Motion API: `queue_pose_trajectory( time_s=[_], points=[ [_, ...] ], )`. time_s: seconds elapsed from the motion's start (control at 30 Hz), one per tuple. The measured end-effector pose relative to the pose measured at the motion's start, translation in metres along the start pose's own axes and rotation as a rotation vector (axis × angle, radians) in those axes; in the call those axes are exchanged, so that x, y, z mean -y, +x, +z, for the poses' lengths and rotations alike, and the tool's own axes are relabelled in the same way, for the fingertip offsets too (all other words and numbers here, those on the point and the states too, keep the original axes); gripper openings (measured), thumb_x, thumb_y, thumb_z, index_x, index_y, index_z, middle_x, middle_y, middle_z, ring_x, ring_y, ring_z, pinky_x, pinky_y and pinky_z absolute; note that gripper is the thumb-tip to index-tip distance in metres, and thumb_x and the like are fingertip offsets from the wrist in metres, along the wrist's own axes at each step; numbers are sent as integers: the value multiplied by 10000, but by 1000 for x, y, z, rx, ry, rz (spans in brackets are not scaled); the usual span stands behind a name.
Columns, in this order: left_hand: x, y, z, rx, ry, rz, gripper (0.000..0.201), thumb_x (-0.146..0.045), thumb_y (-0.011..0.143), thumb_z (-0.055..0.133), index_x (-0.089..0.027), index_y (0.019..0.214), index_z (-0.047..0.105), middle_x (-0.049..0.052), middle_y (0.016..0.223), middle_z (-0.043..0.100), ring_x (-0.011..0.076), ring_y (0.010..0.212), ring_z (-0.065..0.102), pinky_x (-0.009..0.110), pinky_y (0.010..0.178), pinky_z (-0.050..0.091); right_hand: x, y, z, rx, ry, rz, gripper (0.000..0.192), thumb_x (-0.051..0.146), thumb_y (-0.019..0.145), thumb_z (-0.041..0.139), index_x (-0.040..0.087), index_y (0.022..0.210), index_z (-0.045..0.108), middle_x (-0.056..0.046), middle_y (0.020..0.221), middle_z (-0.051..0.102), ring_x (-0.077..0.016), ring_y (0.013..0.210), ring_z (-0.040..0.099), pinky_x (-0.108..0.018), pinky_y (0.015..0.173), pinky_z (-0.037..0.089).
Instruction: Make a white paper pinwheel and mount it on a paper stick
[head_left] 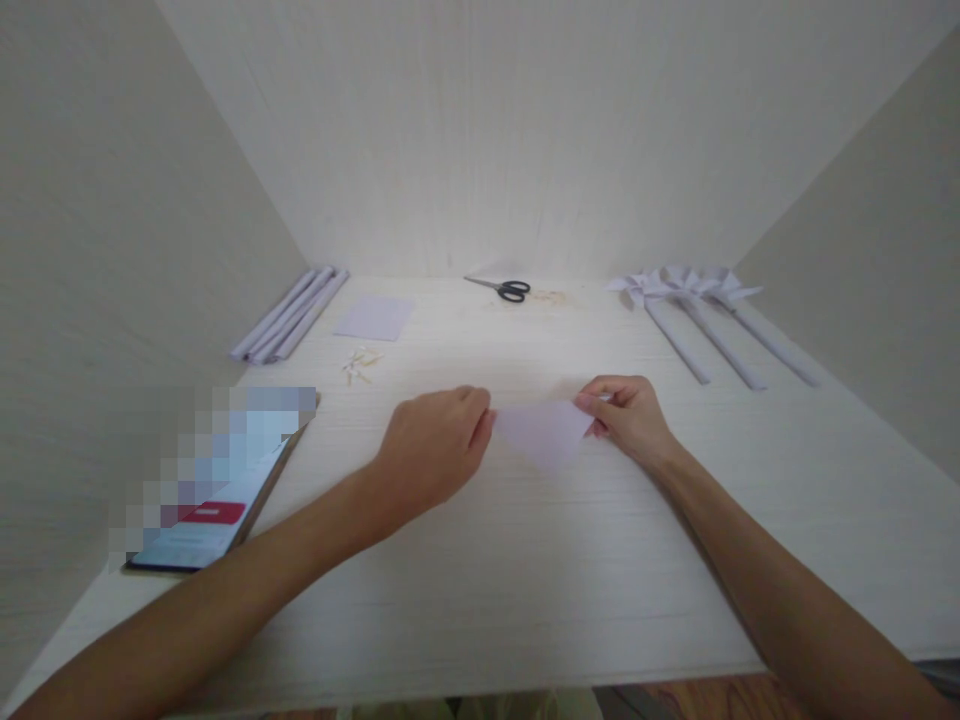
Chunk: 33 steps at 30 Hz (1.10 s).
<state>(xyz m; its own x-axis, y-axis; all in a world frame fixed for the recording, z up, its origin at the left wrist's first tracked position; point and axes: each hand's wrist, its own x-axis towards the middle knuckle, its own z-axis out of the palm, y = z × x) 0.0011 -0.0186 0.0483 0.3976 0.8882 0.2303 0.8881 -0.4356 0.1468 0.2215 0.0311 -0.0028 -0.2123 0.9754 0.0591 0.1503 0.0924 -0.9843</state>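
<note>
Pinching paper (546,433) with left hand (439,440) and right hand (630,415)
Grip opposite sides lightly and evenly to avoid creases.

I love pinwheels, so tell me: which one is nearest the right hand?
The leftmost pinwheel. Its stick ends closest to the right hand; the middle pinwheel and rightmost pinwheel lie farther right.

Front centre open; pinwheels (684,288) block far right, likely tablet (238,485) left.
</note>
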Motion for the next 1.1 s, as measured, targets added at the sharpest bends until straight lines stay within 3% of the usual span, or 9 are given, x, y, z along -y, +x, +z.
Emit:
queue_pose_trajectory(
  time_s=[0.13,0.3,0.4,0.6,0.8,0.93,1.0,1.1],
  points=[
    [-2,-1,3,-156,242,135,192,-209,810,341,-141,809,520,75,794,569,204,785,497,266,528,338,10,-12,21,-10,-170,-54,205,326,686,606,142,595,592,18,384,539,-68,299,456,-166,296,339],
    [-6,-3,13,-194,272,368,245,-230,832,341,-158,657,496,27,606,532,149,557,486,247,419,257,17,-29,45,181,-202,-159,185,302,756,534,150,658,573,13,457,554,-83,377,534,-161,358,409],
    [-6,-5,17,-177,192,430,305,-260,842,342,-152,591,478,5,499,492,116,445,437,236,393,195,17,-35,49,275,-172,-184,142,280,789,495,159,757,562,15,510,562,-83,413,555,-156,384,423],
    [-4,-3,17,-104,33,311,406,-327,861,267,-141,585,499,7,471,503,96,394,399,224,401,168,15,-40,42,281,-202,-344,201,229,833,418,188,1009,506,52,476,499,-64,384,455,-159,372,356],
    [-3,2,18,-85,-34,236,456,-371,856,240,-147,541,481,-5,440,452,81,369,326,231,417,148,18,-37,39,199,-214,-380,196,230,803,471,195,988,525,81,421,403,-60,346,387,-173,351,289],
    [5,5,17,-89,-16,212,447,-380,847,268,-155,523,478,-2,439,446,87,385,300,239,445,132,17,-35,34,185,-134,-323,182,234,789,486,201,959,540,85,413,388,-60,336,360,-178,337,262],
    [19,7,13,-117,-34,135,436,-387,837,297,-160,498,451,-7,437,420,87,390,278,245,459,133,16,-32,25,103,-60,-269,177,243,769,515,206,938,550,78,422,416,-59,327,360,-181,322,246],
    [44,12,5,-223,-108,-54,421,-392,802,376,-171,444,357,-32,417,316,81,397,236,260,469,135,13,-23,12,-144,58,-251,187,272,722,575,211,898,555,81,387,423,-53,281,306,-189,289,180]
  ],
)
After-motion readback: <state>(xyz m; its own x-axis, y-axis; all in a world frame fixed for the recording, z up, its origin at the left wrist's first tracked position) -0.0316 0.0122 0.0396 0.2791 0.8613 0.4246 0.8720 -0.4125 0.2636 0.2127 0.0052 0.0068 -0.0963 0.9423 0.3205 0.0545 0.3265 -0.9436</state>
